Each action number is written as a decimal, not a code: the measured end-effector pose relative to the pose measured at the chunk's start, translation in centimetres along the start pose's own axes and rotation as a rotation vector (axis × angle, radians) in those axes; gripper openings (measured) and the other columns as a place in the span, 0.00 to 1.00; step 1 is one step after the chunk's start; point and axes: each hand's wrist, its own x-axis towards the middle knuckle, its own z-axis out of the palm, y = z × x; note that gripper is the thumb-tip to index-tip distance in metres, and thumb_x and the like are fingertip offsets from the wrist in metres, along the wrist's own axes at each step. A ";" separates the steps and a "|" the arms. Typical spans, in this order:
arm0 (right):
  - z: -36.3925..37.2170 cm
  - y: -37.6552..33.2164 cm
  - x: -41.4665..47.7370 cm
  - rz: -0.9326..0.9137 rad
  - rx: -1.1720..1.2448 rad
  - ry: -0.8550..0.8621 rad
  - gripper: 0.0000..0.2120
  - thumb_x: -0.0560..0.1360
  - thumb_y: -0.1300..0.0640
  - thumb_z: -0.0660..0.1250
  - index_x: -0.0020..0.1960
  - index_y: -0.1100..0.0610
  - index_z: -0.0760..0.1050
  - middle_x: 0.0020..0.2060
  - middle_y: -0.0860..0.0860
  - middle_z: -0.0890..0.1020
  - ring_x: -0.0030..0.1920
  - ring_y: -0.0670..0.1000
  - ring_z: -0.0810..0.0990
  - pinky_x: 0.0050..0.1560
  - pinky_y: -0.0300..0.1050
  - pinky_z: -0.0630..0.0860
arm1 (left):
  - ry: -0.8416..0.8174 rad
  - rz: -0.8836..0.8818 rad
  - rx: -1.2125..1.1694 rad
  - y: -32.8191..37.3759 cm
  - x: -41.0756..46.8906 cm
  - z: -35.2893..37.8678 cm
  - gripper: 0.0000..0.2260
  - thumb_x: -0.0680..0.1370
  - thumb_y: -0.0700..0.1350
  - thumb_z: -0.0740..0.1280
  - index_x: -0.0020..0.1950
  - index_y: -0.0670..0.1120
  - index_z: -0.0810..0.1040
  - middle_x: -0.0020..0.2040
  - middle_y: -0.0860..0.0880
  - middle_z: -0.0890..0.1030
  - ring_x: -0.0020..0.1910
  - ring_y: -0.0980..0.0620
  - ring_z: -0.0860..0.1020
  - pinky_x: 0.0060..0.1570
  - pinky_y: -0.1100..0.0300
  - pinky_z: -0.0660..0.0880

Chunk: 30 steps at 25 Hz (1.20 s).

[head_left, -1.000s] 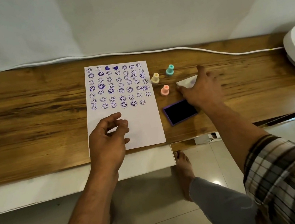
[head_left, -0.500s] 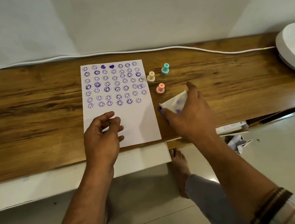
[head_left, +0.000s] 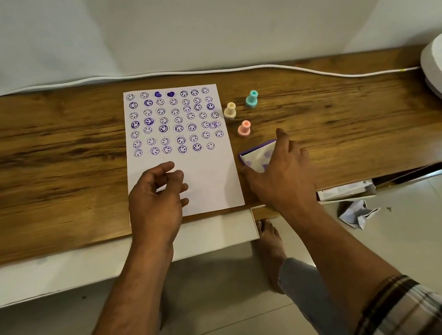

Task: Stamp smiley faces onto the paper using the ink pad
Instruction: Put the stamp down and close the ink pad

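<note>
Purple ink pad (head_left: pixel 259 156) beneath right hand (head_left: pixel 283 177), lidded.

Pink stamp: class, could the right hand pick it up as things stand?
Probably yes. The pink stamp stands clear just beyond the right hand, but that hand is now pressing the lid.

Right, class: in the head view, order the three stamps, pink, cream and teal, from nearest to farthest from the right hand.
From the right hand:
1. Pink stamp, just beyond the fingertips.
2. Cream stamp, farther back, beside the paper.
3. Teal stamp, farthest back, nearest the cable.
</note>
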 end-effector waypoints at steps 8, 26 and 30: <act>-3.1 -0.8 -0.5 0.036 0.322 -0.124 0.50 0.62 0.35 0.82 0.76 0.43 0.60 0.65 0.45 0.78 0.65 0.55 0.77 0.53 0.49 0.83 | -0.133 -0.135 0.025 0.2 -0.8 0.8 0.08 0.81 0.43 0.69 0.59 0.47 0.84 0.53 0.46 0.87 0.51 0.48 0.87 0.53 0.51 0.84; -5.2 -2.6 -5.5 -0.340 0.624 -0.374 0.42 0.65 0.49 0.85 0.74 0.49 0.68 0.68 0.47 0.76 0.69 0.49 0.74 0.50 0.30 0.80 | -0.558 -0.553 -0.358 1.7 -3.0 1.0 0.20 0.84 0.49 0.61 0.72 0.40 0.75 0.66 0.35 0.81 0.66 0.32 0.79 0.63 0.42 0.80; -4.8 -2.7 -5.6 -0.334 0.645 -0.370 0.43 0.66 0.47 0.84 0.75 0.48 0.66 0.70 0.45 0.75 0.69 0.47 0.74 0.51 0.27 0.78 | -0.556 -0.536 -0.354 1.9 -3.0 1.1 0.20 0.84 0.49 0.61 0.73 0.41 0.74 0.67 0.36 0.81 0.65 0.34 0.81 0.64 0.41 0.79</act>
